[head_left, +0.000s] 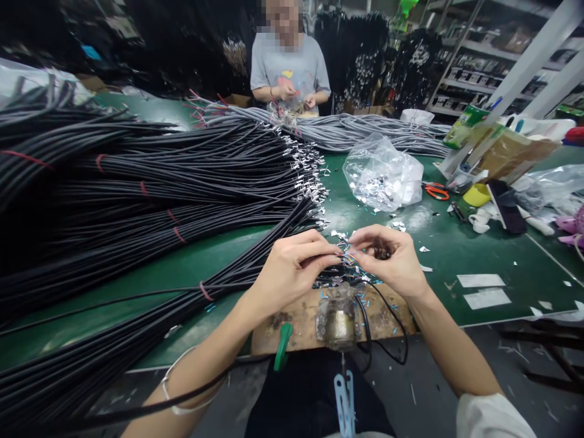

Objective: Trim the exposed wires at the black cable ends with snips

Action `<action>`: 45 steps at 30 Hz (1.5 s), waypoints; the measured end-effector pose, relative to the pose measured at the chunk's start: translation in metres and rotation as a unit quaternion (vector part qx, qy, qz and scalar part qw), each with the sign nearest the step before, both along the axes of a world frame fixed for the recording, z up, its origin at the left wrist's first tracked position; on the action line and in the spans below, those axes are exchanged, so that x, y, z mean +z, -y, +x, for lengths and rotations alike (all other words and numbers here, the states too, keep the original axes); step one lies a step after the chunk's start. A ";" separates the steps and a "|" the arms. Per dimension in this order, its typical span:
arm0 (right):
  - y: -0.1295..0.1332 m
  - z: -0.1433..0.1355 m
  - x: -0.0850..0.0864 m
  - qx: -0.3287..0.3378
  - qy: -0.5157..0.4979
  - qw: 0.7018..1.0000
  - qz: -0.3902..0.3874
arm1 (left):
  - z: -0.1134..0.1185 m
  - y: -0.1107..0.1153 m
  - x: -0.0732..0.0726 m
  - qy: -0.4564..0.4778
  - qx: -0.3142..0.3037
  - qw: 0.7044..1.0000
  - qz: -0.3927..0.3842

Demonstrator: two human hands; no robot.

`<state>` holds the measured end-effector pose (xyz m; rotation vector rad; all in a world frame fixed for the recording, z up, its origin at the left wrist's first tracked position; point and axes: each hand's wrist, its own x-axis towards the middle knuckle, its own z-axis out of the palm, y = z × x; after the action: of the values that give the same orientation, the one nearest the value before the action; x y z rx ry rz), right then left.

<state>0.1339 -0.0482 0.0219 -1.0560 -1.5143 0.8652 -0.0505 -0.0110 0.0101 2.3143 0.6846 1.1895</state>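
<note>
My left hand (294,263) pinches thin coloured wires (349,258) between thumb and fingertips. Facing it, my right hand (392,254) is closed at the fingertips on the same wires, and a dark brown object too unclear to name shows in its palm. Close to my left hand lie the ends of black cables (274,240), gathered by a red tie. Just below both hands, a small metal device (341,325) with black leads sits on a wooden board (292,307). Blue bits of insulation are scattered around it.
Bundles of black cable (150,194) cover the table's left. A clear bag (383,173) of scraps, orange-handled scissors (437,191) and white paper strips (483,289) lie rightward. Across the table, a person (292,67) handles grey cables (365,131). A green clamp handle (283,347) juts from the board.
</note>
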 end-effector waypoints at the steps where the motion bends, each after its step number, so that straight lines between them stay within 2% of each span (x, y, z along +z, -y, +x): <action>1: 0.000 -0.001 -0.001 -0.010 0.005 1.000 0.010 | 0.000 0.000 0.000 0.001 0.004 1.000 -0.001; 7: 0.005 -0.006 -0.005 -0.085 0.058 0.991 0.090 | 0.001 0.003 0.001 0.057 0.059 0.996 -0.031; 11: 0.008 -0.004 -0.005 -0.062 0.043 0.990 0.123 | 0.003 0.003 0.001 0.065 0.057 0.995 -0.041; 18: 0.009 -0.002 -0.005 -0.031 0.039 0.992 0.117 | 0.002 0.003 0.002 0.064 0.054 0.996 -0.035; 26: 0.009 -0.004 -0.005 -0.057 0.063 0.987 0.135 | 0.000 0.004 0.001 0.053 0.044 0.997 -0.032; 33: 0.011 -0.006 -0.004 -0.099 0.098 0.977 0.164 | 0.001 0.006 0.003 0.058 0.064 0.995 -0.039; 37: 0.011 -0.007 -0.006 -0.138 0.153 0.953 0.223 | 0.002 0.006 0.001 0.055 0.067 0.996 -0.034; 42: 0.009 -0.008 -0.013 -0.191 0.259 0.881 0.346 | 0.003 0.005 0.000 0.045 0.058 0.997 -0.014; 45: 0.008 -0.009 -0.019 -0.202 0.281 0.860 0.375 | 0.005 0.006 -0.002 0.028 0.053 0.998 0.005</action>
<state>0.1247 -0.0562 0.0025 -0.9915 -1.7761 -0.3761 -0.0459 -0.0172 0.0083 2.2675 0.7920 1.3027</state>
